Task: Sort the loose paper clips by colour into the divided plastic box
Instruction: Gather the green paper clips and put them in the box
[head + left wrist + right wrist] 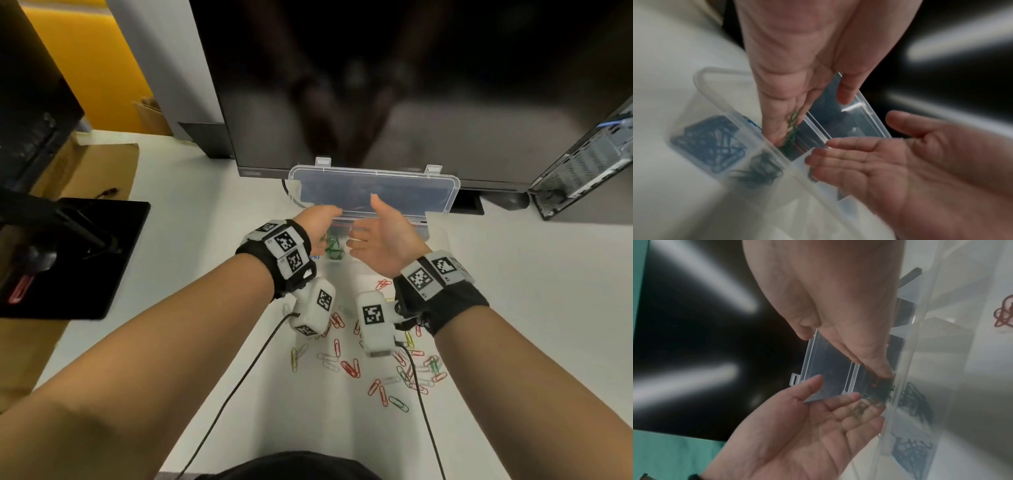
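Note:
The clear divided box (425, 229) stands on the white desk with its lid (373, 190) tilted up against a monitor. My left hand (317, 219) reaches down into it. In the left wrist view its fingers (777, 116) are straight, and green clips (792, 125) lie along them over a compartment of green clips (334, 246). Blue clips (711, 142) fill the neighbouring compartment. My right hand (371, 236) hovers beside it, palm open and empty (869, 162), fingers pointing left. Loose red, white, yellow and green clips (349, 366) lie scattered near me.
A dark monitor (376, 85) rises right behind the box. A black stand base (68, 257) and cardboard (85, 168) are at the left, and a computer case (589, 164) at the right. Wrist camera cables (239, 380) trail over the desk.

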`<state>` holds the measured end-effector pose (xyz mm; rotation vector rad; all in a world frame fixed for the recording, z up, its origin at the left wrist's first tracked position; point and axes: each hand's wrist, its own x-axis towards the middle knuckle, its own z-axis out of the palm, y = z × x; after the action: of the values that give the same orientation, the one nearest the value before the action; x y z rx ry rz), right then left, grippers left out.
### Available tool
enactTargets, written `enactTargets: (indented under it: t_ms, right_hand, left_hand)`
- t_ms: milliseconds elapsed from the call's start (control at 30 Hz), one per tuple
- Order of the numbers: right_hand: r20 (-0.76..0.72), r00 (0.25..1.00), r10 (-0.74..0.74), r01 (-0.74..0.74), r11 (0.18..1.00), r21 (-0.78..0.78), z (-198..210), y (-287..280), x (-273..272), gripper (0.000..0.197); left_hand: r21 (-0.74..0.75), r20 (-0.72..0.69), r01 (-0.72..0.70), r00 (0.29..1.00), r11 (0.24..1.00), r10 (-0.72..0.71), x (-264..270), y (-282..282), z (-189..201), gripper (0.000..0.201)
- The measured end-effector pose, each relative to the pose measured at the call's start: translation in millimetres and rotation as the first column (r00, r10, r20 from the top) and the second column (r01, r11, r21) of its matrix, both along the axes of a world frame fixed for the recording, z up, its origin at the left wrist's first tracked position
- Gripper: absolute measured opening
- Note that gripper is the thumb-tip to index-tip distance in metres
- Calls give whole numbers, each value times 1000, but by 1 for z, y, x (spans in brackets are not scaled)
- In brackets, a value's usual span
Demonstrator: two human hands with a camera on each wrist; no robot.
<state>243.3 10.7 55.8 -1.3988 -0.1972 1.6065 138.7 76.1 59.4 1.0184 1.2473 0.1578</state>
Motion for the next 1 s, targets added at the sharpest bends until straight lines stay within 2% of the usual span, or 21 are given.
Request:
enactTargets:
  t_ms: [67,133,200,267,333,367,400,467,567,633,733,933,1000]
  right_hand:
    - [40,999,-7,7,1000,9,2,-1,0,77]
    - [99,995,-17,14,999,34,3,-5,3,70]
    - [192,981,-21,7,998,70,7,-14,7,56]
    - [292,956,-19,-12,994,106,10,-27,13,35]
    - [418,908,38,-83,993,89,9,-46,19,27]
    - [486,868,99,-140,989,49,4,-57,21,27]
    - [552,815,178,-207,978,-9,-2,-68,23,24]
    - [666,656,355,-345,926,-154,-19,-89,27,17]
    - [771,293,565,-486,783,-389,-46,-111,26,14]
    - [789,123,601,-525,715,-463,-59,-122,21,19]
    - [822,-107,559,-553,654,-517,-72,-131,11,20]
    - [819,-305,486,-527,630,-571,-74,-127,7,22]
    - [805,-325,495,-528,612,-589,-75,-123,6,21]
  left_hand:
    - [-51,29,15,999,999,-14,-1,-1,1,58]
    - [-39,56,29,998,999,-27,-3,-2,3,60]
    - [14,51,56,997,998,-57,-8,-3,7,53]
    - [73,45,108,993,991,-112,-18,-5,9,34]
    - [122,24,162,986,979,-166,-29,-11,8,10]
    - [151,-9,193,981,970,-194,-34,-16,5,7]
    - [177,-55,234,972,956,-228,-39,-22,-1,7]
    - [215,-147,343,937,914,-317,-47,-39,-16,15]
    - [307,-326,547,829,779,-454,-52,-65,-42,22]
    - [369,-423,626,771,687,-476,-50,-84,-53,21]
    - [422,-475,684,726,596,-497,-40,-110,-61,21]
    - [452,-607,791,611,412,-507,-27,-140,-73,27]
    - [465,-650,809,588,360,-481,-27,-143,-77,25]
